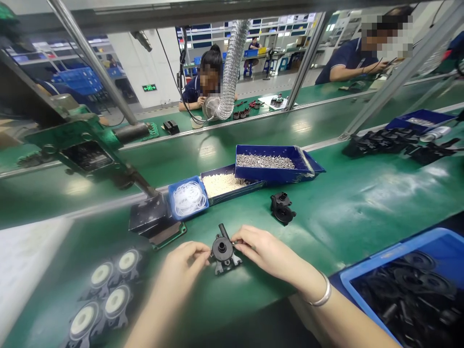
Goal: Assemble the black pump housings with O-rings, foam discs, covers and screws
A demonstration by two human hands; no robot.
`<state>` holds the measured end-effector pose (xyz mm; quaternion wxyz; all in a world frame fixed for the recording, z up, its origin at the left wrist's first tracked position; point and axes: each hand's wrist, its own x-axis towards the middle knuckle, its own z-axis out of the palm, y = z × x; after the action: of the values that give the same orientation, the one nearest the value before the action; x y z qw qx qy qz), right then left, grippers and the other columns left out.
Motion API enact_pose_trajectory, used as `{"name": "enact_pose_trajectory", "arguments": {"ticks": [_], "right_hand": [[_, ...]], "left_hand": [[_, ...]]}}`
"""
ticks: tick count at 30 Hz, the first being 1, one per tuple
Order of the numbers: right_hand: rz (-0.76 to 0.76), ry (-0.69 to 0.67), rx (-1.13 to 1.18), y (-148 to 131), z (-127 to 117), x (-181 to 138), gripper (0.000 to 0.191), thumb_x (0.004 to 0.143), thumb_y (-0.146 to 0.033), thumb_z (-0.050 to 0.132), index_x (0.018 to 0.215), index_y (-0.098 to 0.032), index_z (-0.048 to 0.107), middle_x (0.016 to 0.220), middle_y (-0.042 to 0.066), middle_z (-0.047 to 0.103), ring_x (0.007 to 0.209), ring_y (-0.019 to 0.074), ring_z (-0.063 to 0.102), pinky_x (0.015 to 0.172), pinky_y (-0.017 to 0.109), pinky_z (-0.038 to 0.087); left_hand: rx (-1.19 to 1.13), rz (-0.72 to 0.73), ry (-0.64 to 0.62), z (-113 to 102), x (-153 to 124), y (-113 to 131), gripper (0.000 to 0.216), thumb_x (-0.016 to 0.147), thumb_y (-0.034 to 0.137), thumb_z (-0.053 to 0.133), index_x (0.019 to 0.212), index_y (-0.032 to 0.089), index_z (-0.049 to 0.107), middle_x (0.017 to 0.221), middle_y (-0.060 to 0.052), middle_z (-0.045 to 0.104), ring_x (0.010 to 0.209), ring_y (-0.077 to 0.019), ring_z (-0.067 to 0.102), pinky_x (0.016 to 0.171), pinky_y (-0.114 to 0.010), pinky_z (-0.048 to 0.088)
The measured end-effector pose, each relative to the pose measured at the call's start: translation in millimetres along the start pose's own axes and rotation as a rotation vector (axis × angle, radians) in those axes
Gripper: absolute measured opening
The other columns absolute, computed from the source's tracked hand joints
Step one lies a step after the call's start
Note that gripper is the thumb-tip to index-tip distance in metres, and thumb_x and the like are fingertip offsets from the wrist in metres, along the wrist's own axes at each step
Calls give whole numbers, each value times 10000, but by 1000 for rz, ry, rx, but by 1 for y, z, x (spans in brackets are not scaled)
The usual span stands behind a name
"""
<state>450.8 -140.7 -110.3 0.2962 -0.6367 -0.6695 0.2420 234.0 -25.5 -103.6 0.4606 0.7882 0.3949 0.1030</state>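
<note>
A black plastic pump housing (222,249) with a round raised centre, a spout pointing up and forked feet stands on the green bench in front of me. My left hand (188,261) pinches its left edge between thumb and fingers. At the right edge of the housing, beside the spout, the fingertips of my right hand (253,244) are closed on a small shiny metal piece (234,243), mostly hidden by the fingers. Farther back lie more black plastic housings (282,209), apart from both hands.
Blue bins hold white rings (189,198), small cream pieces (223,185) and metal pins (264,161). A bench press (148,212) stands at left, near several black parts with white discs (116,299). A blue crate (348,278) of black parts sits at right. People work across the bench.
</note>
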Motion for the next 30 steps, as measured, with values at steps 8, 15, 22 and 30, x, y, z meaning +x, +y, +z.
{"name": "enact_pose_trajectory", "arguments": {"ticks": [8,15,22,30], "right_hand": [[20,32,7,7,0,-3,139,1000,-256,467,1035,-208,593,970,13,594,860,132,568,771,258,434],[31,60,22,10,-3,-6,139,1001,-253,471,1007,-199,599,957,9,595,857,124,566,780,258,434],[17,88,28,17,-3,-6,137,1002,-257,473,1000,-201,598,943,2,596,846,114,562,775,248,431],[-23,147,-30,17,-20,-2,144,990,-250,491,977,-186,619,930,25,624,840,129,582,773,257,451]], "left_hand": [[-178,-114,-46,3,2,-1,329,809,473,577,913,179,681,853,-54,701,810,-176,678,751,-267,495],[117,15,-2,-1,-1,6,213,881,355,522,846,238,696,857,-5,683,817,-146,645,751,-257,465],[317,148,-35,0,-1,6,219,936,284,475,926,227,686,940,-25,680,877,-158,642,796,-273,483],[317,74,-67,1,3,12,250,939,319,441,912,209,665,913,-35,677,831,-164,657,762,-275,487]]}}
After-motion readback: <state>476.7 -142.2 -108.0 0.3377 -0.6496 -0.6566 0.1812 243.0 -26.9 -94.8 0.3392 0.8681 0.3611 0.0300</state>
